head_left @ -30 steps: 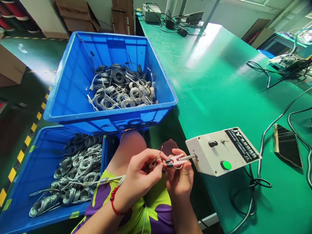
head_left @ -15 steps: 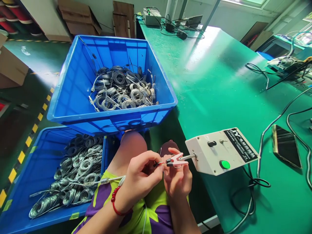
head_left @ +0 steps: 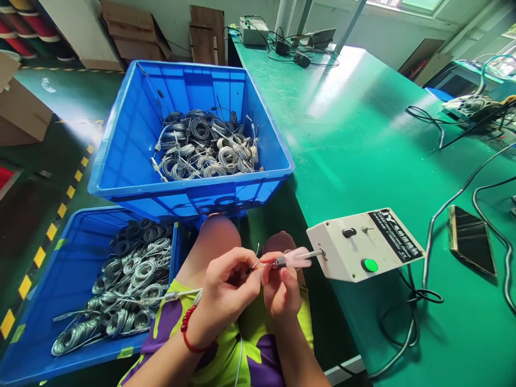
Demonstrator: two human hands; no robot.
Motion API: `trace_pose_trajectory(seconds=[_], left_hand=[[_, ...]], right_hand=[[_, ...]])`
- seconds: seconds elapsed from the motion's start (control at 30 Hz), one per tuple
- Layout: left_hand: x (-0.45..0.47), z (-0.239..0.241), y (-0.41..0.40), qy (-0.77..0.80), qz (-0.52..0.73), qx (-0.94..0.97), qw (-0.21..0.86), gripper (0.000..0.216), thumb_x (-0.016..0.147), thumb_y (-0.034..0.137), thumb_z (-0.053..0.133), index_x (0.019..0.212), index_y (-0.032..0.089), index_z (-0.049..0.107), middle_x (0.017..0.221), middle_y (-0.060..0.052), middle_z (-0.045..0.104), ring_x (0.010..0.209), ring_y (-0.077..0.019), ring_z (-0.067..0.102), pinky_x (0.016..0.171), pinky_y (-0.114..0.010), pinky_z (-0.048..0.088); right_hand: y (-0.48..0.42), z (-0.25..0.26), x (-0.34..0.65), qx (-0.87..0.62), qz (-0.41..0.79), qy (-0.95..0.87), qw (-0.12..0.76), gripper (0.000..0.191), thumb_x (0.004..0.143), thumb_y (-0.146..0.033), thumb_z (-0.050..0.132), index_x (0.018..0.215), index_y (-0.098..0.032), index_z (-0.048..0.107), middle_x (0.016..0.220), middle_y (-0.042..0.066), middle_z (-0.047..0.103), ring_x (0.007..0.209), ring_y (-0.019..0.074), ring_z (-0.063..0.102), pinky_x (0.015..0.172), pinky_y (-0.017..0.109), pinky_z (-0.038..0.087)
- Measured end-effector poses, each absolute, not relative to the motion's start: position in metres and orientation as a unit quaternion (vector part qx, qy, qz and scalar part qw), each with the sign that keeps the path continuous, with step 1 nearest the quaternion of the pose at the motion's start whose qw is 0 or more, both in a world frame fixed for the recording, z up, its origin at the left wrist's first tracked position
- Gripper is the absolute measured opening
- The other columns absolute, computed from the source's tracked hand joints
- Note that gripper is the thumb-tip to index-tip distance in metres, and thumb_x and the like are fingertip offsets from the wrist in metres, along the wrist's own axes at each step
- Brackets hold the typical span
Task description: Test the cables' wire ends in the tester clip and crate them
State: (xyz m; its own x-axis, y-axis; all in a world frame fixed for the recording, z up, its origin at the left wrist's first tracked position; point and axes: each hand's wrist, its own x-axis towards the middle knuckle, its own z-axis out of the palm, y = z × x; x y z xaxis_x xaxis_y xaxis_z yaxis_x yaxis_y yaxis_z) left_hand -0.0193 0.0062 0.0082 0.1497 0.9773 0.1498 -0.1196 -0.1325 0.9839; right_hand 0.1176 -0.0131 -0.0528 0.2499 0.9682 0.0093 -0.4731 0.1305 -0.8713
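My left hand (head_left: 228,287) pinches the thin ends of a wire lead (head_left: 253,263) over my lap. My right hand (head_left: 282,287) is closed round the same wire just beside a pink clip (head_left: 296,259). The clip sits on a metal shaft sticking out of a white control box (head_left: 363,250) at the table's edge, and it looks blurred. The box has a green button (head_left: 369,265) and a black switch. A braided silver cable (head_left: 181,295) trails from my hands towards the lower bin.
Two blue bins of coiled silver cables stand at my left, an upper bin (head_left: 193,140) and a lower bin (head_left: 92,279). On the green table (head_left: 363,134) lie a phone (head_left: 470,239), black cords and devices. Cardboard boxes stand on the floor.
My hands drew slightly left and down, the wire ends stay at the clip, and the clip now looks smeared. The view shifted a little.
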Motion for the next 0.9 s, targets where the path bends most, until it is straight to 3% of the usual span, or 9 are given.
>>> trace_pose_trajectory(seconds=[0.13, 0.3, 0.43, 0.63, 0.77, 0.83, 0.9], left_hand=[[-0.027, 0.004, 0.001, 0.376, 0.532, 0.560, 0.511, 0.008, 0.103, 0.014, 0.074, 0.099, 0.021, 0.073, 0.083, 0.000, 0.068, 0.065, -0.0122, 0.055, 0.060, -0.022, 0.046], [-0.031, 0.000, -0.004, 0.329, 0.557, 0.600, 0.471, 0.016, 0.102, 0.008, 0.072, 0.107, 0.023, 0.070, 0.089, -0.002, 0.069, 0.069, -0.0133, 0.058, 0.063, -0.024, 0.047], [-0.030, 0.001, -0.005, 0.298, 0.567, 0.641, 0.424, 0.025, 0.099, 0.003, 0.071, 0.112, 0.024, 0.067, 0.090, -0.001, 0.071, 0.063, -0.0106, 0.054, 0.059, -0.023, 0.043], [-0.027, 0.002, -0.006, 0.291, 0.564, 0.651, 0.415, 0.028, 0.098, 0.000, 0.068, 0.112, 0.025, 0.066, 0.088, 0.000, 0.070, 0.061, -0.0102, 0.052, 0.058, -0.023, 0.042], [-0.025, 0.001, -0.002, 0.301, 0.566, 0.633, 0.433, 0.023, 0.101, 0.002, 0.067, 0.111, 0.023, 0.066, 0.091, -0.002, 0.069, 0.069, -0.0129, 0.057, 0.063, -0.025, 0.046], [-0.024, 0.001, 0.001, 0.313, 0.560, 0.616, 0.456, 0.017, 0.104, 0.006, 0.067, 0.108, 0.023, 0.066, 0.091, -0.003, 0.068, 0.074, -0.0148, 0.060, 0.066, -0.026, 0.048], [-0.021, 0.001, 0.005, 0.325, 0.551, 0.596, 0.485, 0.014, 0.107, 0.008, 0.066, 0.106, 0.023, 0.066, 0.092, -0.003, 0.067, 0.078, -0.0159, 0.061, 0.068, -0.026, 0.048]], right_hand=[[-0.031, -0.049, 0.107, -0.404, 0.457, -0.370, 0.701, 0.030, 0.100, -0.049, 0.077, 0.084, -0.026, 0.088, 0.066, 0.002, 0.066, 0.064, 0.0200, 0.055, 0.063, 0.035, 0.043], [-0.059, -0.032, 0.091, -0.500, 0.346, -0.383, 0.695, 0.010, 0.104, -0.029, 0.078, 0.105, -0.030, 0.088, 0.087, 0.003, 0.077, 0.070, 0.0197, 0.066, 0.065, 0.033, 0.051], [-0.069, -0.018, 0.086, -0.526, 0.387, -0.341, 0.676, 0.009, 0.105, -0.032, 0.082, 0.113, -0.029, 0.086, 0.080, 0.000, 0.072, 0.063, 0.0153, 0.060, 0.060, 0.027, 0.052], [-0.062, -0.011, 0.089, -0.517, 0.416, -0.317, 0.678, 0.010, 0.104, -0.036, 0.083, 0.104, -0.027, 0.088, 0.074, 0.000, 0.070, 0.064, 0.0160, 0.059, 0.061, 0.027, 0.050], [-0.039, -0.014, 0.100, -0.487, 0.414, -0.284, 0.715, 0.052, 0.105, -0.056, 0.070, 0.068, -0.022, 0.082, 0.057, 0.001, 0.058, 0.056, 0.0167, 0.049, 0.055, 0.030, 0.039], [-0.024, -0.013, 0.109, -0.479, 0.449, -0.225, 0.720, 0.052, 0.100, -0.064, 0.070, 0.077, -0.021, 0.085, 0.059, 0.000, 0.057, 0.055, 0.0158, 0.046, 0.054, 0.030, 0.037], [-0.012, -0.009, 0.119, -0.445, 0.513, -0.161, 0.716, 0.045, 0.096, -0.065, 0.076, 0.102, -0.022, 0.088, 0.070, 0.000, 0.059, 0.060, 0.0162, 0.047, 0.058, 0.029, 0.043]])
